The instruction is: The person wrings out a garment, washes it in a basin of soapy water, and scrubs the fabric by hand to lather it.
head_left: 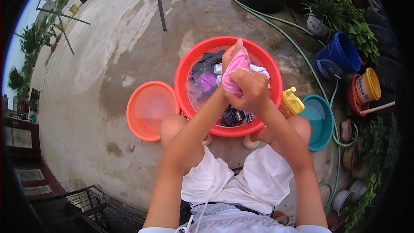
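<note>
A bunched pink cloth (pixel 237 68) is gripped between my two hands above a large red plastic basin (pixel 183 103). My left hand (pixel 230 54) holds its far end, thumb pointing up. Closer to me, my right hand (pixel 251 87) is closed around the other end, and my forearms cross near the wrists. In the basin's cloudy water lie dark clothes (pixel 208 60), a purple cloth (pixel 207 81), white fabric (pixel 260 70) and a black garment with a pale label (pixel 232 117). My hands and arms hide part of the water.
An orange basin of water (pixel 152 111) stands on the left. To the right are a yellow jug (pixel 292 102), a teal basin (pixel 318 126), a green hose (pixel 297 50) and a blue bucket (pixel 336 56). Metal stand legs (pixel 160 3) rise from the wet concrete beyond.
</note>
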Tool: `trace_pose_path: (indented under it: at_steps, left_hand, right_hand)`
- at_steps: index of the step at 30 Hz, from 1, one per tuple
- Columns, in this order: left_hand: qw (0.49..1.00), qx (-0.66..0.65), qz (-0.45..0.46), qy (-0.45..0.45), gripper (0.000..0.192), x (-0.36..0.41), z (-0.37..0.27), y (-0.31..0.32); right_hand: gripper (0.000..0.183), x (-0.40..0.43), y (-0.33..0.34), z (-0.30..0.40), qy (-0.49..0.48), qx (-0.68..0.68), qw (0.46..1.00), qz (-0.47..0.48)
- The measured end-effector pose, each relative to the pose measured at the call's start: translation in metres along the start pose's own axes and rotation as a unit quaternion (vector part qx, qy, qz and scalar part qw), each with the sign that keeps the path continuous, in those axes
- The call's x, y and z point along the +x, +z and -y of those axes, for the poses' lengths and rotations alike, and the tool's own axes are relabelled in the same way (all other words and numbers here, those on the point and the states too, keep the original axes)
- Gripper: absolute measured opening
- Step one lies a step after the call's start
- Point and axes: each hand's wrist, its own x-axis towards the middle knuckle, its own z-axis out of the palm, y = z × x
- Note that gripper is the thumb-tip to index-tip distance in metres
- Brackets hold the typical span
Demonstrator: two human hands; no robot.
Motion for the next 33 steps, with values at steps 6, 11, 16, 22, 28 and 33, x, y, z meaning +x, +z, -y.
trace_pose_path:
  at_steps: [6, 11, 16, 22, 28, 33]
  left_hand:
    - [0.996, -0.086, -0.030, -0.010, 0.027, -0.025, -0.004, 0.031]
    - [0.993, -0.062, -0.101, 0.001, 0.026, -0.020, -0.010, 0.029]
    - [0.964, -0.207, 0.168, 0.013, 0.028, 0.009, 0.006, -0.040]
    - [0.994, -0.052, -0.084, -0.037, 0.027, -0.023, -0.008, 0.030]
    - [0.978, -0.164, 0.108, -0.073, 0.034, 0.017, -0.009, -0.040]
    - [0.980, -0.169, -0.093, -0.050, 0.019, -0.011, -0.010, 0.022]
  right_hand:
    - [0.021, 0.016, 0.004, -0.036, 0.187, -0.074, 0.979, -0.046]
    - [0.018, 0.013, 0.008, -0.033, 0.185, 0.042, 0.976, -0.105]
    - [0.018, 0.011, 0.028, 0.009, -0.047, -0.005, 0.996, 0.073]
    - [0.024, 0.022, 0.010, -0.053, 0.323, 0.062, 0.939, -0.099]
    - [0.019, 0.009, 0.030, 0.009, -0.054, 0.000, 0.996, 0.067]
    - [0.021, 0.020, 0.023, -0.046, 0.103, 0.004, 0.990, -0.100]
